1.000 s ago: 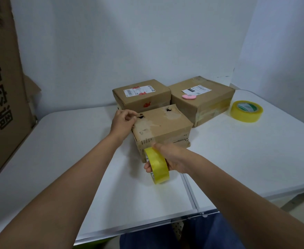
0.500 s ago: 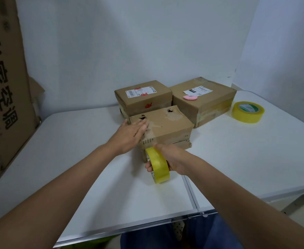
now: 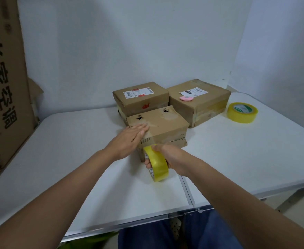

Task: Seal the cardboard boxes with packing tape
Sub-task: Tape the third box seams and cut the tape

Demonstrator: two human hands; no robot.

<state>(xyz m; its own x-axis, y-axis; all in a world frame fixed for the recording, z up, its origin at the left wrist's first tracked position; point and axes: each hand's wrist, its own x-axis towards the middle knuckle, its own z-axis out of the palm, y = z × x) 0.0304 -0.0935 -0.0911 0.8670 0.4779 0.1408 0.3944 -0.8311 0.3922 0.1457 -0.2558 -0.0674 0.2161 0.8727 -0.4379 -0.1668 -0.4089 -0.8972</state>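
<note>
A small cardboard box (image 3: 163, 124) with two torn holes in its top sits near the middle of the white table (image 3: 75, 150). My left hand (image 3: 129, 139) lies flat with straight fingers on the box's near left top edge. My right hand (image 3: 167, 155) grips a yellow roll of packing tape (image 3: 157, 163) held on edge against the box's front face. Two more cardboard boxes stand behind: one with a label and red marks (image 3: 140, 99), and a larger one (image 3: 199, 101) at the right.
A second yellow tape roll (image 3: 242, 112) lies flat at the right of the table. A small pink object (image 3: 186, 98) rests on the larger box. A tall printed cardboard sheet (image 3: 2, 87) leans at the left. Walls close the back and right.
My left hand moved from pinching at the box's far left corner to lying flat on the near left top edge. The right hand and its tape roll stayed at the box's front.
</note>
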